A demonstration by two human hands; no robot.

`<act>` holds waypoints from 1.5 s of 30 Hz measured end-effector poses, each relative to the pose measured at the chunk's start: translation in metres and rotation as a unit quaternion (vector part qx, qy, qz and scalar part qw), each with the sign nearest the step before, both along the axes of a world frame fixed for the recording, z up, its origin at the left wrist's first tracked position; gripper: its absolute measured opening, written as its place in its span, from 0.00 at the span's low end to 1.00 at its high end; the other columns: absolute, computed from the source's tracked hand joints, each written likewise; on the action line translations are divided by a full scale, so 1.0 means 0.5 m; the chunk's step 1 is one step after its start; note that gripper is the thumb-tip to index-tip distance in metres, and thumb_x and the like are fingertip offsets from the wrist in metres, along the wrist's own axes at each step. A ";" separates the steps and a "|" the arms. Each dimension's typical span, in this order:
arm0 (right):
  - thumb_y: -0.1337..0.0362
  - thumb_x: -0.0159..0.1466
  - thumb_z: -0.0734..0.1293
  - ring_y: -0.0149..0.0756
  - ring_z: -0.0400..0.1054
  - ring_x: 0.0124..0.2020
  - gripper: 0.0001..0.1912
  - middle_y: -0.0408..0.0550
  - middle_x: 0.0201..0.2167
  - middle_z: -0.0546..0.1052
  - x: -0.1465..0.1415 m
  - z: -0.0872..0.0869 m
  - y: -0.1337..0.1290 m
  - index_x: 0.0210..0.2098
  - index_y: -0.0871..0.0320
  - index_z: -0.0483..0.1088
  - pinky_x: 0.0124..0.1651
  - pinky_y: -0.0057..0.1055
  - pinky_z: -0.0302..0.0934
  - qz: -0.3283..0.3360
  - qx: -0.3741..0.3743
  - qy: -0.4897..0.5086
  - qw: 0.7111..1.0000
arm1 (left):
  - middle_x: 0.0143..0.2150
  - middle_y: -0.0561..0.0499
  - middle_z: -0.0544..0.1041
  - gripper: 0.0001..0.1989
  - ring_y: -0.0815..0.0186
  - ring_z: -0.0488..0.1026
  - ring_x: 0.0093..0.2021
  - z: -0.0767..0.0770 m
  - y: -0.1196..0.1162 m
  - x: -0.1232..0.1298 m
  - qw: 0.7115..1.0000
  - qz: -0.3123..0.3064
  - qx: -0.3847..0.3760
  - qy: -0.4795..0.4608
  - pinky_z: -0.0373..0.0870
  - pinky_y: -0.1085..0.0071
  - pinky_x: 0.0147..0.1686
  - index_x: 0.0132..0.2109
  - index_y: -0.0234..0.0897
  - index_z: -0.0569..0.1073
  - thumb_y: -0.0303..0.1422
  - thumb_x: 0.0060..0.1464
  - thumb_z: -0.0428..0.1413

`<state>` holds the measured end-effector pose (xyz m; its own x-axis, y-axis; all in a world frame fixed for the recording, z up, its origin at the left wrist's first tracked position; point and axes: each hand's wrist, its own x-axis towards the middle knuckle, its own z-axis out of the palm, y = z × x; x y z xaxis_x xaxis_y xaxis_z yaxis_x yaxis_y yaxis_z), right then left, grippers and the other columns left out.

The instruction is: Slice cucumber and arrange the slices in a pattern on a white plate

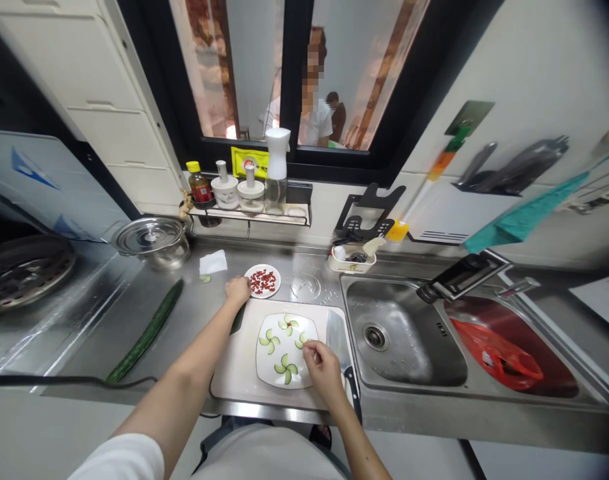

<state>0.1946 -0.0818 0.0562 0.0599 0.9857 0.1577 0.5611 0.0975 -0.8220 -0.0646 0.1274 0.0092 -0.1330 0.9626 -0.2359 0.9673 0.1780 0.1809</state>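
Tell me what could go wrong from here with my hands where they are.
The knife lies close beside your right hand, so a sideways move might bump it. That hand could also nudge the green slices out of their pinwheels. Your left hand, at the small plate's edge, might tip it and spill the red pieces.

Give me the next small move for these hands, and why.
Probably the right hand should set a red piece in the lower green pinwheel's centre: the top pinwheel shows red there, the lower none, and the left hand is at the dish of such pieces.
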 end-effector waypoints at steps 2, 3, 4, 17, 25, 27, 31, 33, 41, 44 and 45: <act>0.58 0.62 0.60 0.33 0.64 0.26 0.14 0.47 0.26 0.75 0.002 -0.001 -0.001 0.29 0.58 0.72 0.29 0.27 0.57 -0.003 -0.004 0.001 1.000 | 0.45 0.40 0.76 0.17 0.56 0.73 0.48 -0.007 0.008 0.000 1.000 0.003 -0.012 -0.005 0.66 0.66 0.45 0.44 0.39 0.76 0.43 0.55 0.51; 0.58 0.62 0.60 0.33 0.64 0.26 0.14 0.47 0.26 0.75 0.004 -0.002 -0.002 0.29 0.58 0.72 0.29 0.27 0.57 -0.004 -0.005 0.001 1.000 | 0.45 0.40 0.77 0.17 0.56 0.73 0.48 -0.011 0.012 0.000 1.000 0.003 -0.018 -0.007 0.66 0.66 0.45 0.43 0.39 0.76 0.44 0.55 0.51; 0.58 0.62 0.60 0.33 0.64 0.26 0.14 0.47 0.26 0.75 0.005 -0.003 -0.002 0.29 0.58 0.72 0.29 0.27 0.57 -0.005 -0.006 0.001 1.000 | 0.44 0.40 0.77 0.17 0.56 0.73 0.48 -0.014 0.015 -0.001 1.000 0.004 -0.022 -0.011 0.66 0.66 0.45 0.43 0.38 0.77 0.44 0.55 0.51; 0.58 0.61 0.60 0.34 0.65 0.27 0.13 0.48 0.28 0.76 0.013 -0.012 -0.004 0.30 0.58 0.73 0.30 0.27 0.57 -0.008 -0.013 0.002 1.000 | 0.40 0.40 0.78 0.19 0.56 0.74 0.45 -0.029 0.030 -0.006 0.998 0.023 -0.030 -0.057 0.66 0.68 0.42 0.41 0.35 0.76 0.46 0.54 0.51; 0.58 0.62 0.60 0.33 0.64 0.27 0.13 0.47 0.27 0.75 0.014 -0.012 -0.009 0.30 0.58 0.72 0.30 0.27 0.57 -0.010 -0.022 0.000 1.000 | 0.42 0.41 0.78 0.18 0.60 0.74 0.42 -0.013 0.009 -0.012 0.997 0.035 -0.004 -0.072 0.66 0.71 0.37 0.44 0.36 0.75 0.41 0.60 0.45; 0.58 0.62 0.60 0.33 0.64 0.27 0.13 0.47 0.26 0.74 0.012 -0.012 -0.007 0.30 0.58 0.72 0.30 0.27 0.57 -0.006 -0.020 -0.002 1.000 | 0.43 0.42 0.77 0.17 0.60 0.74 0.43 -0.004 -0.001 -0.010 0.997 0.035 0.008 -0.071 0.66 0.71 0.39 0.45 0.37 0.74 0.39 0.60 0.44; 0.58 0.62 0.60 0.33 0.64 0.27 0.13 0.47 0.26 0.74 0.006 -0.013 -0.003 0.30 0.58 0.72 0.30 0.27 0.57 0.003 -0.007 -0.001 1.000 | 0.45 0.39 0.76 0.13 0.57 0.70 0.48 0.012 -0.028 -0.006 0.996 -0.063 0.066 -0.005 0.62 0.65 0.46 0.44 0.34 0.74 0.30 0.58 0.46; 0.58 0.62 0.60 0.33 0.64 0.27 0.13 0.47 0.27 0.75 0.005 -0.014 -0.002 0.30 0.58 0.72 0.30 0.27 0.57 0.005 -0.002 0.001 1.000 | 0.44 0.38 0.75 0.14 0.56 0.70 0.49 0.017 -0.042 -0.005 0.989 -0.124 0.073 0.041 0.60 0.63 0.47 0.43 0.33 0.74 0.24 0.56 0.45; 0.58 0.61 0.60 0.33 0.64 0.26 0.13 0.47 0.26 0.75 0.008 -0.011 -0.010 0.30 0.58 0.73 0.29 0.27 0.57 0.001 -0.004 0.004 1.000 | 0.46 0.39 0.74 0.16 0.56 0.67 0.51 0.032 -0.072 -0.023 0.986 -0.150 0.044 0.065 0.56 0.61 0.50 0.44 0.35 0.73 0.21 0.55 0.44; 0.58 0.61 0.60 0.33 0.64 0.27 0.13 0.47 0.26 0.74 0.008 -0.010 -0.012 0.30 0.58 0.73 0.29 0.27 0.57 0.004 -0.005 0.005 1.000 | 0.46 0.39 0.74 0.15 0.55 0.67 0.52 0.032 -0.075 -0.043 0.990 -0.128 0.037 0.054 0.55 0.60 0.52 0.42 0.35 0.73 0.22 0.55 0.45; 0.58 0.61 0.60 0.33 0.64 0.27 0.13 0.47 0.26 0.74 0.007 -0.010 -0.012 0.30 0.58 0.72 0.29 0.27 0.57 0.005 -0.004 0.006 1.000 | 0.46 0.39 0.75 0.14 0.55 0.67 0.52 0.030 -0.075 -0.049 0.991 -0.120 0.035 0.051 0.55 0.60 0.52 0.41 0.35 0.74 0.22 0.54 0.45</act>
